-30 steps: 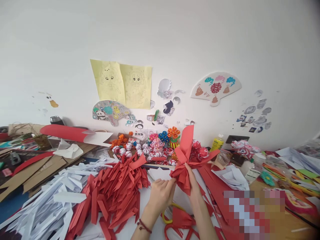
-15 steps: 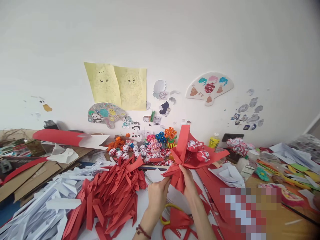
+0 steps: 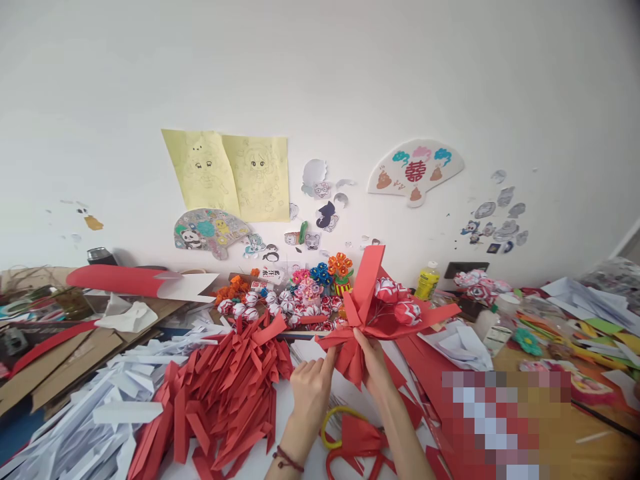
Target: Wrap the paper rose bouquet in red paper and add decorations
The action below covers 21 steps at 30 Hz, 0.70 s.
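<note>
A bouquet of red-and-white paper flowers [image 3: 407, 312] stands upright in a red paper wrapping [image 3: 369, 283], in front of me. My right hand [image 3: 374, 363] is closed round the gathered neck of the wrapping. At its lower left flap my left hand [image 3: 313, 390] has its fingers curled, with the index finger and thumb against the paper edge; the thumb is mostly hidden. Below my hands lie a folded red paper piece [image 3: 361, 435], pinched in the middle, and scissors with a yellow handle loop [image 3: 327, 427] and a red one.
Left of my hands are heaps of folded red paper strips [image 3: 225, 393] and white paper strips [image 3: 115, 393]. Finished paper flowers [image 3: 285, 300] line the wall, with a yellow bottle [image 3: 427, 281] to their right. Cardboard [image 3: 75, 363] lies far left. A blurred patch covers the lower right.
My left hand has shifted slightly left along the wrapping's lower flap, which now reaches a little farther left. My right hand keeps its hold on the bouquet. The view has tilted slightly.
</note>
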Each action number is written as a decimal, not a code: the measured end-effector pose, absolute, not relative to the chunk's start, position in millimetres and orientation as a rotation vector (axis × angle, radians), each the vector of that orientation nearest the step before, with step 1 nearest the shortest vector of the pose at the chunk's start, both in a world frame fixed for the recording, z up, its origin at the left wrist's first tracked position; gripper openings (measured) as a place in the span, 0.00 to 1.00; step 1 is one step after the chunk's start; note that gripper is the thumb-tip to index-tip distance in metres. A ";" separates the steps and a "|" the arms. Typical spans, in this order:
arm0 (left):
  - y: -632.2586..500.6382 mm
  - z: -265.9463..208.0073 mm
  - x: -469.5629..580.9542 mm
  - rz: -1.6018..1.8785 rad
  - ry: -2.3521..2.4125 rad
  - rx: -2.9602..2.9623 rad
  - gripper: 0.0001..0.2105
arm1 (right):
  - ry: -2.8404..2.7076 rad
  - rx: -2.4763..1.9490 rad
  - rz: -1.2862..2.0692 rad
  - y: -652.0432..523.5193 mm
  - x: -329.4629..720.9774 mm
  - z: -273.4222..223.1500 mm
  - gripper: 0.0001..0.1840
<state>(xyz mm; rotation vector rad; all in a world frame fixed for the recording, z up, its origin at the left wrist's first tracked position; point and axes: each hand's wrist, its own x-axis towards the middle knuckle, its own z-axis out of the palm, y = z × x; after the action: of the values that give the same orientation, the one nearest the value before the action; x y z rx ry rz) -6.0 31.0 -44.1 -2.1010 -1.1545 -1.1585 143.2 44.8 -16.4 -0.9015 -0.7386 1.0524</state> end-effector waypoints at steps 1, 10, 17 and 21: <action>31.0 -43.2 -4.8 -1.164 -1.155 -2.097 0.16 | -0.733 -0.898 1.080 45.3 143.2 -16.9 0.17; 36.8 -50.1 3.6 -1.236 -1.038 -2.146 0.12 | -0.738 -0.900 1.137 46.5 138.7 -13.1 0.19; 37.2 -52.3 4.8 -1.288 -0.994 -2.169 0.12 | -0.733 -0.905 1.111 42.9 139.4 -2.0 0.20; 36.9 -52.4 4.9 -1.310 -1.022 -2.191 0.11 | -0.738 -0.912 1.102 43.0 140.0 -0.9 0.21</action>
<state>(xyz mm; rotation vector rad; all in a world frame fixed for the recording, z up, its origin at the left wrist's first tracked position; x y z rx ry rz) 4.9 36.9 -52.4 -2.1913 -1.0222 -1.3095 140.0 43.0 -0.9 -0.9117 -0.7375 1.1016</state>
